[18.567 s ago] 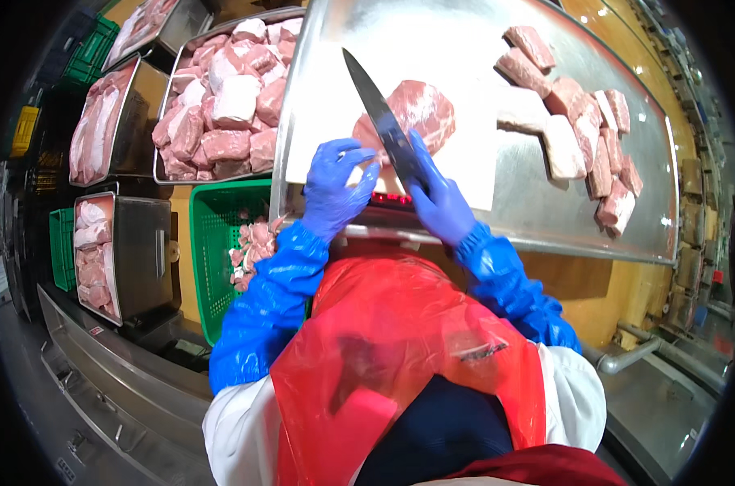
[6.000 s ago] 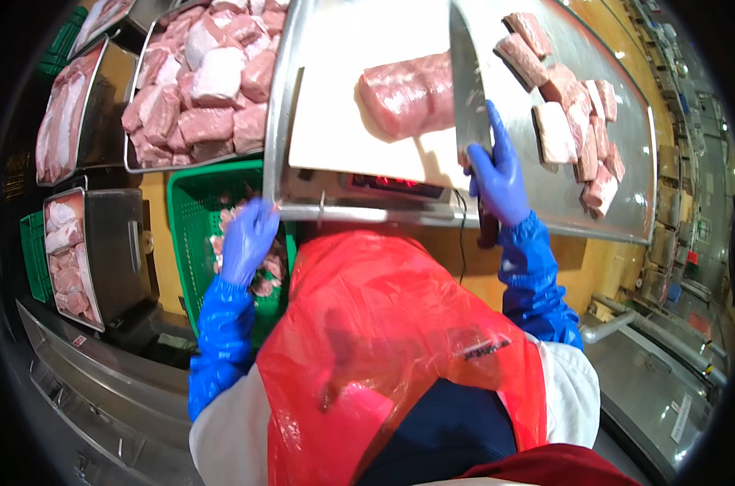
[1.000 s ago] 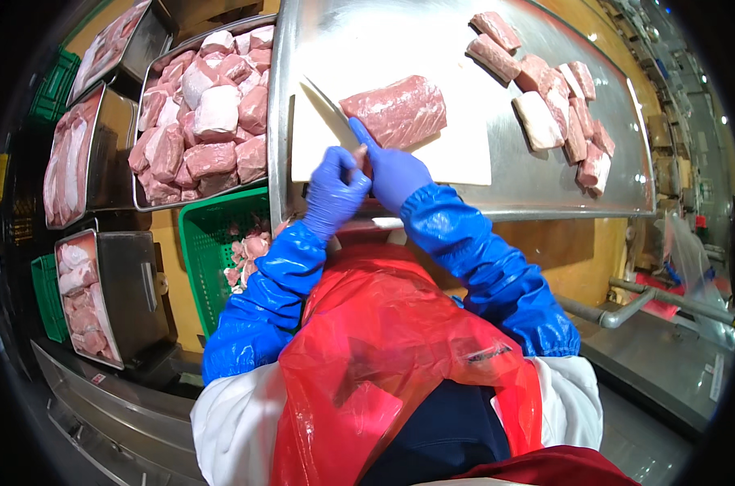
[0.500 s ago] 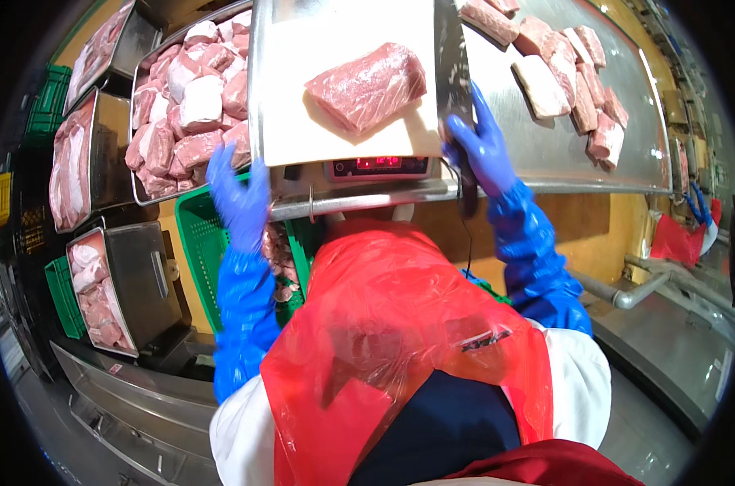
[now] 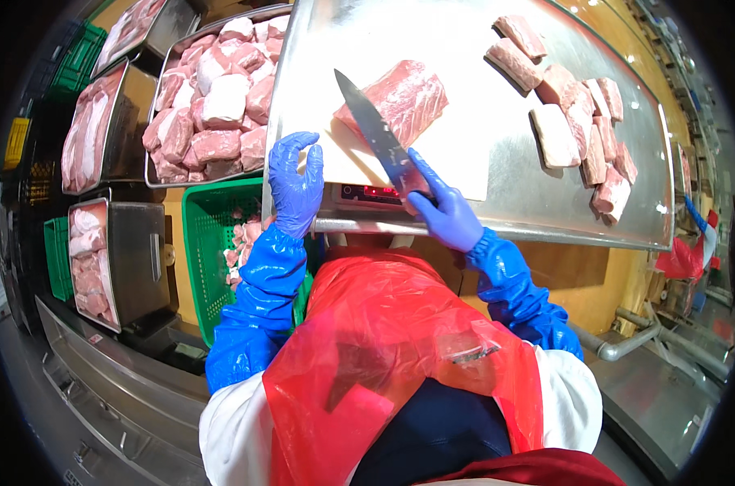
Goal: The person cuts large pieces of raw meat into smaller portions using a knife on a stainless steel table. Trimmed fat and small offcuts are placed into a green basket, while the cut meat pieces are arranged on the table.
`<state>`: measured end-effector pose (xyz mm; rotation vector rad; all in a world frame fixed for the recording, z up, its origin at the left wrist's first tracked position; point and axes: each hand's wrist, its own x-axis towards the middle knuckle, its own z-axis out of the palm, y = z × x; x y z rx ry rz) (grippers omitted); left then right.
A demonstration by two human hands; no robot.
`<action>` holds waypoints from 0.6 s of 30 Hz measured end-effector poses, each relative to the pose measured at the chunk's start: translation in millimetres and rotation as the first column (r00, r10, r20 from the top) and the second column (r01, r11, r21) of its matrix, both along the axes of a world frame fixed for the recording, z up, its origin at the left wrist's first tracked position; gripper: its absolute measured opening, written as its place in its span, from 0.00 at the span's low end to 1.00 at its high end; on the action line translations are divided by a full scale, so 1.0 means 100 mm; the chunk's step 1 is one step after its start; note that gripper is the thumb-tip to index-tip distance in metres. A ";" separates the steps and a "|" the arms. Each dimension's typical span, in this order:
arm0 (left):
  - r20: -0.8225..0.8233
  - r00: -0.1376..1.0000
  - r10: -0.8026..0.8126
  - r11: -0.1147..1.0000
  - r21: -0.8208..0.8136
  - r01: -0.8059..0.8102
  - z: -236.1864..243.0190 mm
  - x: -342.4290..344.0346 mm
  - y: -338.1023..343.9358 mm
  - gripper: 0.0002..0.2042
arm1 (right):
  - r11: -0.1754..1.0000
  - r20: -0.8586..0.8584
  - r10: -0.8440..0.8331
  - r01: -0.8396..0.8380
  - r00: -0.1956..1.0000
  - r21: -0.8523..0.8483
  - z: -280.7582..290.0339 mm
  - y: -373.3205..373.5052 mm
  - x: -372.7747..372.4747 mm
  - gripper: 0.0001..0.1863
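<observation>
A boneless slab of pink meat (image 5: 420, 97) lies on the white cutting board (image 5: 460, 162) in front of me. My right hand (image 5: 450, 217), in a blue-purple glove, is closed round the handle of a broad knife (image 5: 373, 125). The blade slants up and left across the meat, covering part of it; whether it touches cannot be told. My left hand (image 5: 295, 185), gloved alike, is at the board's near left corner, fingers bent and thumb apart, holding nothing. Below the board, a scale display (image 5: 367, 193) glows red, partly hidden by the knife and right hand.
A metal tray (image 5: 150, 154) heaped with meat chunks stands at left, other meat-filled trays beyond it. A green basket (image 5: 199, 267) with trimmings sits below my left hand. Several cut pieces (image 5: 578, 121) lie on the steel table (image 5: 509, 202). A co-worker's sleeve (image 5: 695, 215) shows far right.
My right hand has swung the knife from the board's right edge leftward over the meat. The left hand has shifted to the board's near left corner. The whole view has moved slightly.
</observation>
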<state>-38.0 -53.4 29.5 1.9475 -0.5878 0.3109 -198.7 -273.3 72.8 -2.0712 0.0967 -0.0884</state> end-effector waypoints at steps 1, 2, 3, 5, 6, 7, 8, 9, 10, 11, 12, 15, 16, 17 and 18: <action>-0.005 1.000 -0.013 1.000 -0.023 0.013 0.07 -0.01 0.00 0.07 | 0.998 -0.046 -0.039 0.041 0.998 0.043 0.07 0.11 0.11 0.34; -0.009 1.000 -0.027 0.999 -0.046 0.027 0.11 -0.01 -0.01 0.07 | 0.993 -0.095 -0.078 0.086 0.992 0.083 0.09 0.17 0.24 0.33; 0.016 1.000 -0.018 0.996 -0.091 0.020 0.12 0.01 -0.04 0.06 | 0.996 -0.072 -0.076 0.079 0.994 0.033 0.09 0.18 0.39 0.35; 0.014 1.000 -0.016 0.993 -0.120 0.018 0.15 0.04 -0.13 0.06 | 0.994 -0.037 -0.086 0.084 0.996 -0.070 0.10 0.12 0.59 0.37; 0.010 1.000 -0.011 0.992 -0.127 0.012 0.15 0.05 -0.12 0.06 | 0.989 -0.085 -0.067 0.055 0.994 -0.136 0.10 0.12 0.50 0.38; 0.010 1.000 0.012 0.993 -0.113 -0.011 0.15 0.07 -0.09 0.06 | 0.979 -0.130 -0.053 0.026 0.990 -0.202 0.11 0.10 0.28 0.39; 0.012 0.999 0.044 0.994 -0.100 -0.043 0.14 0.07 -0.05 0.06 | 0.964 -0.174 -0.032 -0.015 0.984 -0.265 0.13 0.06 0.06 0.40; 0.005 0.997 0.080 0.993 -0.089 -0.080 0.11 0.04 -0.02 0.06 | 0.957 -0.272 -0.003 -0.077 0.962 -0.281 0.17 0.00 -0.20 0.41; -0.042 0.994 0.099 0.990 -0.092 -0.103 0.06 0.01 0.01 0.06 | 0.947 -0.374 0.015 -0.133 0.927 -0.293 0.22 -0.07 -0.49 0.42; -0.085 0.990 0.112 0.988 -0.095 -0.120 0.01 0.00 0.04 0.06 | 0.949 -0.419 0.044 -0.169 0.907 -0.268 0.32 -0.13 -0.69 0.41; -0.122 0.985 0.125 0.986 -0.096 -0.137 -0.01 -0.01 0.05 0.06 | 0.950 -0.457 0.075 -0.203 0.886 -0.238 0.43 -0.21 -0.79 0.41; -0.195 0.976 0.094 0.974 -0.183 -0.131 0.01 -0.14 -0.08 0.06 | 0.915 -0.573 0.129 -0.320 0.809 -0.245 0.61 -0.43 -0.90 0.39; -0.210 0.975 0.078 0.968 -0.217 -0.124 0.02 -0.19 -0.17 0.07 | 0.930 -0.478 0.099 -0.252 0.873 -0.267 0.64 -0.46 -0.91 0.39; -0.133 0.989 0.062 0.986 -0.146 -0.082 0.03 -0.16 -0.31 0.09 | 0.942 -0.378 0.068 -0.184 0.923 -0.280 0.66 -0.48 -0.90 0.38; -0.119 0.992 0.049 0.990 -0.126 -0.064 0.04 -0.15 -0.46 0.09 | 0.952 -0.277 0.048 -0.128 0.960 -0.279 0.69 -0.47 -0.88 0.38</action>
